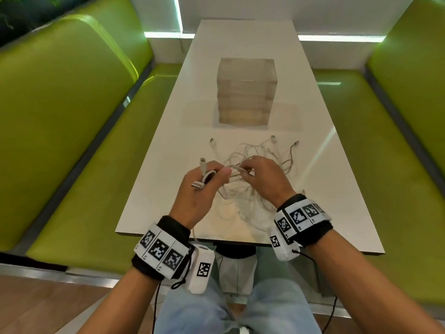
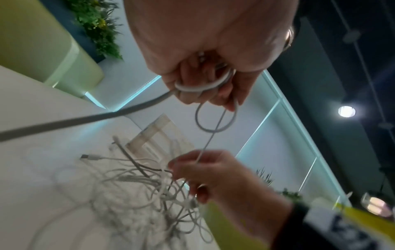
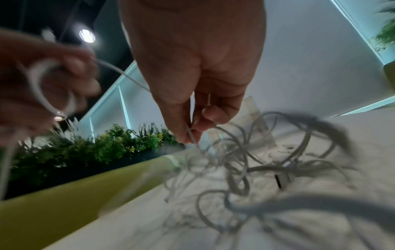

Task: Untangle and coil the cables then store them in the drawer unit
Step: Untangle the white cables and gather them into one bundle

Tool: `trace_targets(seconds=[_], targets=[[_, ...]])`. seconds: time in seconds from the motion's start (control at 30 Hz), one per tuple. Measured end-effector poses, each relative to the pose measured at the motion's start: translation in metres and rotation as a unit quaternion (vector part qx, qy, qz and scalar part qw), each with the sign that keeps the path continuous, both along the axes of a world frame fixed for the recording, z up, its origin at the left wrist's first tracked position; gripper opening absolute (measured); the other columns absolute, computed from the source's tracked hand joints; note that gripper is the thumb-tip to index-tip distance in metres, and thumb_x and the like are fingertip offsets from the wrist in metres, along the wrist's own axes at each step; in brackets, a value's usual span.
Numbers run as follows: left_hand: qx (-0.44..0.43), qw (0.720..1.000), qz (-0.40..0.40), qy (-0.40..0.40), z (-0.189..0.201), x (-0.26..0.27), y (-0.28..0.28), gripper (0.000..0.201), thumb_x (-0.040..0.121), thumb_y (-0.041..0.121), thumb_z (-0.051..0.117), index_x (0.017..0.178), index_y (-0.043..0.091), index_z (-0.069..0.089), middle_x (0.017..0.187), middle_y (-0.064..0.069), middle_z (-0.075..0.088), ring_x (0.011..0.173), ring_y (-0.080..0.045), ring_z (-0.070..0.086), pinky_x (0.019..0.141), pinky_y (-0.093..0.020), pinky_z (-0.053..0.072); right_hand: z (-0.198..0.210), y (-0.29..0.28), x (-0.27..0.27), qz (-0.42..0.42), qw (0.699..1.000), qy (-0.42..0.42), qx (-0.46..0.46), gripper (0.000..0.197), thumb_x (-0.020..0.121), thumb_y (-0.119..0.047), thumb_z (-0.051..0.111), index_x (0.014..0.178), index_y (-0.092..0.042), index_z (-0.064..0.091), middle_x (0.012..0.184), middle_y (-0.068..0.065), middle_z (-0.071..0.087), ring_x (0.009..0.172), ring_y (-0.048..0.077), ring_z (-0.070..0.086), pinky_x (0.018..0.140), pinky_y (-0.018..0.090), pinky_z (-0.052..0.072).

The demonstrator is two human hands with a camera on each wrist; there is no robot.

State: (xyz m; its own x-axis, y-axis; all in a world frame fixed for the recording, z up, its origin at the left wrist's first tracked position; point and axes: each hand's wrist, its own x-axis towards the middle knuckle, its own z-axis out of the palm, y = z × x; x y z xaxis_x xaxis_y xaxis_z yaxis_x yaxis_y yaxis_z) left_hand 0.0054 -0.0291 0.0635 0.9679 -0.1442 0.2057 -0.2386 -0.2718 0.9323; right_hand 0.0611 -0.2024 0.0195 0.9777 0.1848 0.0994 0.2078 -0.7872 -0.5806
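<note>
A tangle of white cables [image 1: 250, 174] lies on the white table [image 1: 325, 189], with plugs sticking out at its far side. My left hand [image 1: 204, 182] grips small loops of one white cable [image 2: 205, 88], and two plug ends poke out past its fingers. That cable runs taut to my right hand [image 1: 262, 177], which pinches it [image 3: 190, 133] just above the tangle [image 3: 267, 160]. A clear drawer unit [image 1: 245, 90] stands further back on the table with every drawer pushed in.
Green padded benches [image 1: 72, 116] run along both sides of the table. The table's near edge [image 1: 240, 239] is just past my wrists, with my knees in jeans below it. Green plants [image 3: 96, 147] stand behind the left bench.
</note>
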Motion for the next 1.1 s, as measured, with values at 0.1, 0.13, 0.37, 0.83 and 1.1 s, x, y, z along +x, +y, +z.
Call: trace_targets(seconds=[0.1,0.13,0.37,0.83,1.1], targets=[[-0.06,0.998,0.023,-0.018,0.009,-0.008,0.001,0.027,0.095,0.011,0.054,0.068,0.011,0.056,0.05,0.017,0.052,0.049,0.001,0.047,0.052,-0.008,0.032,-0.008,-0.001,0.005,-0.017,1.0,0.014,0.01,0.022,0.089,-0.019,0.06,0.108,-0.013,0.069,0.101,0.006,0.063,0.09,0.02,0.059,0.069,0.024,0.034],[-0.08,0.996,0.039,-0.021,0.008,-0.009,0.003,0.026,0.095,0.013,0.054,0.069,0.011,0.056,0.049,0.017,0.051,0.049,0.001,0.047,0.052,-0.009,0.032,-0.008,0.0,0.006,-0.012,1.0,0.01,0.022,0.023,0.089,-0.019,0.061,0.11,-0.012,0.068,0.103,0.007,0.061,0.088,0.019,0.058,0.071,0.024,0.036],[-0.052,0.994,0.097,0.026,-0.019,0.007,0.0,0.009,0.091,0.02,0.063,0.089,0.013,0.068,0.069,0.005,0.062,0.06,-0.002,0.053,0.059,-0.016,0.042,0.0,0.013,-0.008,0.046,0.997,-0.024,0.057,0.026,0.094,-0.01,0.055,0.118,-0.004,0.063,0.092,0.003,0.042,0.067,-0.017,0.047,0.062,0.006,0.038],[0.265,0.955,0.04,-0.125,-0.046,0.023,0.008,0.013,0.094,0.022,0.058,0.086,0.012,0.057,0.076,-0.002,0.06,0.065,-0.025,0.054,0.056,-0.033,0.043,0.0,0.019,-0.012,0.062,0.998,-0.025,0.002,0.021,0.093,-0.017,0.056,0.11,-0.008,0.065,0.095,0.004,0.049,0.081,0.016,0.05,0.069,0.025,0.038],[0.124,0.971,0.137,-0.15,-0.022,0.017,0.014,0.028,0.094,0.027,0.055,0.075,0.006,0.054,0.068,-0.01,0.058,0.061,-0.021,0.051,0.057,-0.029,0.041,-0.01,0.008,0.0,0.018,0.998,-0.051,-0.015,0.019,0.092,-0.019,0.056,0.108,-0.011,0.054,0.105,0.006,0.055,0.091,0.02,0.056,0.071,0.03,0.045]])
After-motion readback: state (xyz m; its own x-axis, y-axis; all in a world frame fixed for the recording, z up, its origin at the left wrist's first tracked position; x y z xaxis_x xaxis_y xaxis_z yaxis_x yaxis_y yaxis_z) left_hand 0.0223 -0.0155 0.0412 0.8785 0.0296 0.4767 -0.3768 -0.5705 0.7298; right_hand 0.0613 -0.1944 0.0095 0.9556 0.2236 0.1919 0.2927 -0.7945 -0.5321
